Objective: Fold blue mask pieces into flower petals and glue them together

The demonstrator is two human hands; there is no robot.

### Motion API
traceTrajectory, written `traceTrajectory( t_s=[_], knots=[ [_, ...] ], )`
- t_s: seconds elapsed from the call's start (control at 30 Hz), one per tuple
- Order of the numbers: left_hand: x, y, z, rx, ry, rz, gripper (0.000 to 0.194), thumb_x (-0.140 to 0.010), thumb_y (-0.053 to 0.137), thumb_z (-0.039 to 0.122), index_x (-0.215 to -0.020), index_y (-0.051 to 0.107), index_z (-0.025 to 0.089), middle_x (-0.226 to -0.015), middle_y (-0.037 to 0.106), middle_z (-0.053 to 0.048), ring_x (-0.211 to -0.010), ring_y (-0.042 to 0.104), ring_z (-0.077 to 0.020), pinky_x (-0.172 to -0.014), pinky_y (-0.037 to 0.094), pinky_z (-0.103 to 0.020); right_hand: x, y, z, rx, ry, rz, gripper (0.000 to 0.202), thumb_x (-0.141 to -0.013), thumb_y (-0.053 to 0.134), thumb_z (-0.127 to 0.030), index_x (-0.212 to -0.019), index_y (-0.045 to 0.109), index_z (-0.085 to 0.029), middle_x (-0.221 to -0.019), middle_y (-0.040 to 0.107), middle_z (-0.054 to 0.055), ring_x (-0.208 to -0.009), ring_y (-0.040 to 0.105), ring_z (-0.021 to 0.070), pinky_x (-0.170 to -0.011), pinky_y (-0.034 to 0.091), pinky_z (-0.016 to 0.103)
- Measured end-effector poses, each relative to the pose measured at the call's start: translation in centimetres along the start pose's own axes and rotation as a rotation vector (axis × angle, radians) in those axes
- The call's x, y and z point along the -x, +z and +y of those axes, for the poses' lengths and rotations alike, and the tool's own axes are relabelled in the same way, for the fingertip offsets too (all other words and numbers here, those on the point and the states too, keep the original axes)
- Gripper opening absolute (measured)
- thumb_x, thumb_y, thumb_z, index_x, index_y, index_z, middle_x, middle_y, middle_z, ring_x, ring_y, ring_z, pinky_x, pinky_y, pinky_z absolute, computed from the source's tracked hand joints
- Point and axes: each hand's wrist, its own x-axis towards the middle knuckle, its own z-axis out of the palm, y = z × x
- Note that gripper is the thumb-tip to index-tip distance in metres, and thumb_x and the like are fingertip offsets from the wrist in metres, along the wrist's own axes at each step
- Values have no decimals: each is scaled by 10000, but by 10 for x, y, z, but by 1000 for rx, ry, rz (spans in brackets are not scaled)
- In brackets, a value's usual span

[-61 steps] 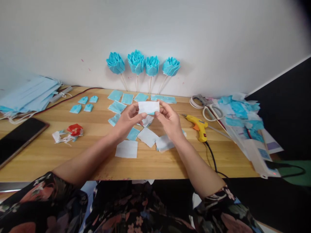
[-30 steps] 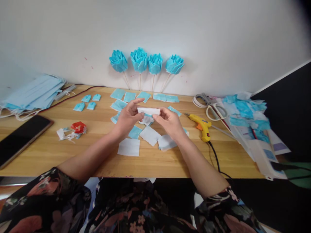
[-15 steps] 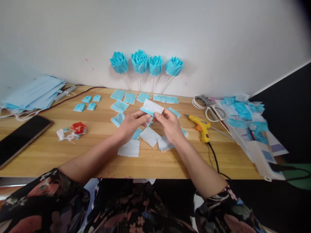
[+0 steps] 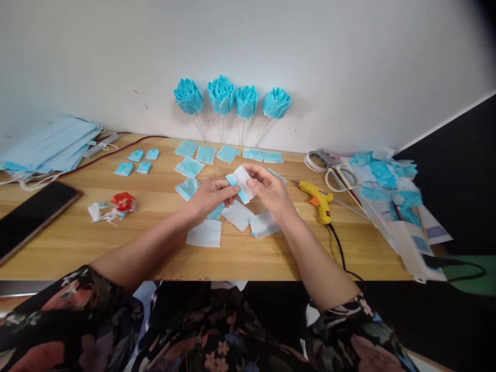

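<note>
Between my hands is a small piece of blue-and-white mask fabric (image 4: 243, 182), partly folded, with a blue strip along its lower left side. My left hand (image 4: 215, 197) pinches its left edge between thumb and fingers. On the other side, my right hand (image 4: 269, 191) grips it with the thumb on the white face and the fingers behind. Below the hands lie white-faced fabric pieces (image 4: 203, 233), and blue cut pieces (image 4: 189, 167) are spread beyond them. Four-cornered folded blue petals (image 4: 135, 155) sit in a small group to the left.
Several blue fabric flowers (image 4: 221, 95) on sticks lean against the wall. On the right are a yellow glue gun (image 4: 318, 200), scissors (image 4: 341, 178) and a pile of blue scraps (image 4: 383, 173). A phone (image 4: 33, 219), stacked masks (image 4: 50, 147) and red-and-white scraps (image 4: 124, 201) lie left.
The fabric piece has turned from lying nearly crosswise to a steeper tilt. My right fingers have moved up behind it, while the left hand keeps its pinch. The view has shifted slightly.
</note>
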Motion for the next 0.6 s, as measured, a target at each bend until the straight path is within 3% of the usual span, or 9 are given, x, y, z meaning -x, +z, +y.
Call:
traceTrajectory(
  t_s=[0.1,0.23,0.37,0.47,0.6],
  knots=[
    [3,3,2,-109,15,-64,266,-781,743,391,-602,704,197,-545,615,-19,-535,529,-130,-530,411,-265,5,5,-4,36,22,-35,385,-811,711,-570,-1025,711,-250,-866,712,1,-757,644,156,-654,527,284],
    [5,4,5,-159,7,-103,261,-775,733,345,-571,681,192,-540,601,-15,-527,512,-122,-524,395,-261,7,9,-5,114,-18,88,292,-848,680,-508,-798,677,-221,-720,673,-10,-655,597,139,-615,501,282],
    [2,0,5,-35,-17,-59,268,-767,735,343,-563,667,184,-551,607,-24,-525,505,-120,-528,395,-272,7,3,-9,154,-148,128,272,-952,555,-447,-1136,681,-291,-1084,739,25,-1002,677,198,-877,556,363],
    [-4,-6,2,149,-53,25,277,-761,734,337,-555,640,178,-567,616,-33,-508,502,-115,-526,394,-281,8,-5,-15,300,-332,65,310,-963,530,-343,-1258,626,-327,-1320,666,29,-1266,584,239,-1070,486,456],
    [-9,-12,0,303,-91,67,289,-759,741,304,-546,596,174,-556,601,-29,-485,492,-104,-506,369,-275,7,-10,-16,579,-566,-34,419,-901,562,-211,-1297,591,-345,-1379,629,37,-1322,538,285,-1146,393,567]
  ],
)
